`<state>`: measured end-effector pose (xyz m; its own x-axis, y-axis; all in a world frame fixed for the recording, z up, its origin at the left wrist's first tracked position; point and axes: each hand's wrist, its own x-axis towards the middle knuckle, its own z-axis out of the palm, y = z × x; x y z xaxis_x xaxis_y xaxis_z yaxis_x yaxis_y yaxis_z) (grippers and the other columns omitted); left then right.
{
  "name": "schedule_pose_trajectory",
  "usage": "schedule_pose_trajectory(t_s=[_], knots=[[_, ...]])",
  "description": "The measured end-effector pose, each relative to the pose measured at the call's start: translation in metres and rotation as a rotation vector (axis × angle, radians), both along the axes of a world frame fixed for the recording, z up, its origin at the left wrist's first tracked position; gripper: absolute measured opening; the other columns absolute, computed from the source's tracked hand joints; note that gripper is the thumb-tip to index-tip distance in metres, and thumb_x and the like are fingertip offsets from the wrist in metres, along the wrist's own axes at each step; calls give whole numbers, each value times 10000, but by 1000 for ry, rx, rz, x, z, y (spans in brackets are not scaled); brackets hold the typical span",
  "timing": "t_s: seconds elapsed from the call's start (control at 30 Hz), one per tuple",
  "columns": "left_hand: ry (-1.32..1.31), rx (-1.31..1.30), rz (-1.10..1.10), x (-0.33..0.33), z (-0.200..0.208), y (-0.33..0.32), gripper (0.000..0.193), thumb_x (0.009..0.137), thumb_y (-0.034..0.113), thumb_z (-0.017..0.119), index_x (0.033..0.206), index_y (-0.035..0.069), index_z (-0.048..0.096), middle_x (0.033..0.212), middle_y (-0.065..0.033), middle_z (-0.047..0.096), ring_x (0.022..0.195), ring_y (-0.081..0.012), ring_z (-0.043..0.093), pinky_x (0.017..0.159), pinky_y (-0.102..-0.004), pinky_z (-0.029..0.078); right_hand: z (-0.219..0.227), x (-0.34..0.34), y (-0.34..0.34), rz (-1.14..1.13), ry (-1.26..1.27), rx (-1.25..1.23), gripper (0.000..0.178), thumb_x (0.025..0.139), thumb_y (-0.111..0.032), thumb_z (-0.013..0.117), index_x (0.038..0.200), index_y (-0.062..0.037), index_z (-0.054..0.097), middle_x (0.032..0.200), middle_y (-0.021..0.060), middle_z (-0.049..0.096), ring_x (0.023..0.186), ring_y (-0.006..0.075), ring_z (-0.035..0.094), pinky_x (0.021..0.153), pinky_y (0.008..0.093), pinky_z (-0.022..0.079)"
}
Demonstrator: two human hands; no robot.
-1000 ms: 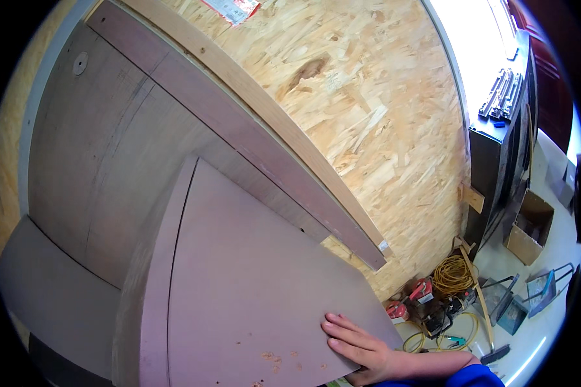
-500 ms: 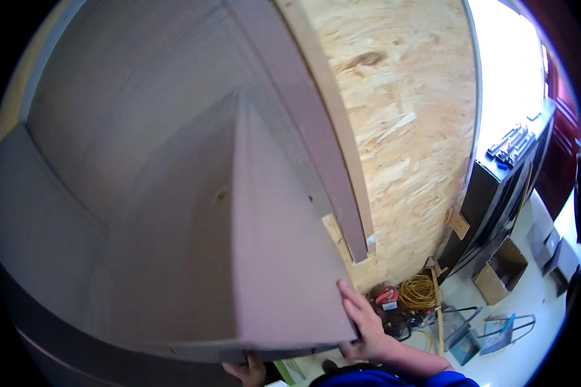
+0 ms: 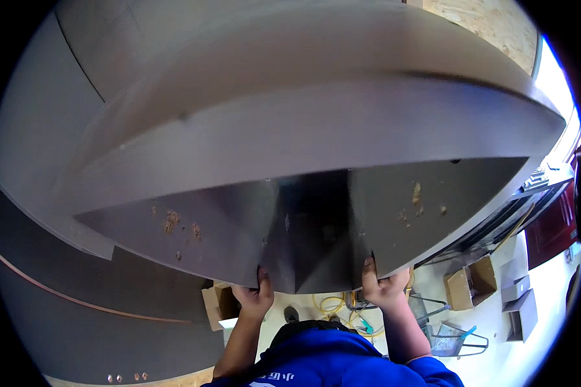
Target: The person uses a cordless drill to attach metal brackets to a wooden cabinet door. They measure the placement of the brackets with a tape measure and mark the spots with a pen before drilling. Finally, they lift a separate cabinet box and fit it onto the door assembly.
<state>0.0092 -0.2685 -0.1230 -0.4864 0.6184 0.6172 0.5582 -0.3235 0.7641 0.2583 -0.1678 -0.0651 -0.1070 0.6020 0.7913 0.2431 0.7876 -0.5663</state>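
A large grey-brown box-like cabinet piece (image 3: 342, 126) spans most of the view in front of me. Its near side shows a dark hollow and side faces with pale wood chips or scuffs on them. My left hand (image 3: 255, 297) grips its near lower edge left of the middle, thumb up against the inner face. Farther right, my right hand (image 3: 386, 289) grips the same edge, thumb likewise on the inside. The fingers of both hands are mostly hidden under the edge. The far side of the piece rests near or against a grey panel; contact cannot be made out.
At lower left lies a dark panel (image 3: 129, 297) with a copper-coloured strip. A small cardboard box (image 3: 218, 306) stands near my left forearm. Yellow hose (image 3: 329, 303) is on the floor by my feet. To the right are a larger cardboard box (image 3: 471, 284), a wire-framed stand (image 3: 455, 338) and grey boxes (image 3: 523, 316).
The cabinet piece has been turned and its hollow side now faces me. My right hand has left its side face; both hands now hold the near edge, and the view has shifted.
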Motion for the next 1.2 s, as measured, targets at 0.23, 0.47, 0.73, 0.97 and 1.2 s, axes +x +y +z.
schedule_pose_trajectory(t_s=[0.23,0.47,0.73,0.97,1.2], knots=[[22,-25,27,3,10,4,73,875,-9,599,942,-33,619,848,-84,631,765,-159,594,706,-282,475,0,0,-2,-77,-45,58,148,746,33,640,888,-5,620,860,159,620,723,346,600,669,396,472],[60,-29,5,-3,7,4,101,880,-4,594,971,-38,621,874,-89,634,795,-162,589,744,-296,476,-8,2,-3,-98,-52,50,107,804,13,639,911,11,636,883,142,652,783,268,633,742,339,490],[4,15,36,4,10,6,52,889,17,609,922,-21,622,826,-75,628,756,-161,584,713,-302,476,-14,1,-6,-131,-55,9,133,837,-25,658,960,20,639,908,138,661,813,258,644,771,325,495],[34,12,35,4,3,7,53,895,34,608,905,-16,618,805,-86,623,730,-191,588,696,-325,481,-16,0,-6,-161,-40,41,143,859,-53,655,984,11,626,985,134,651,864,242,625,811,338,481],[-77,-35,4,2,-61,10,98,895,47,607,969,-17,615,887,-130,643,778,-249,624,717,-357,497,-36,1,-8,-83,-47,-132,197,796,10,614,992,14,628,988,175,634,912,354,614,855,401,463]])
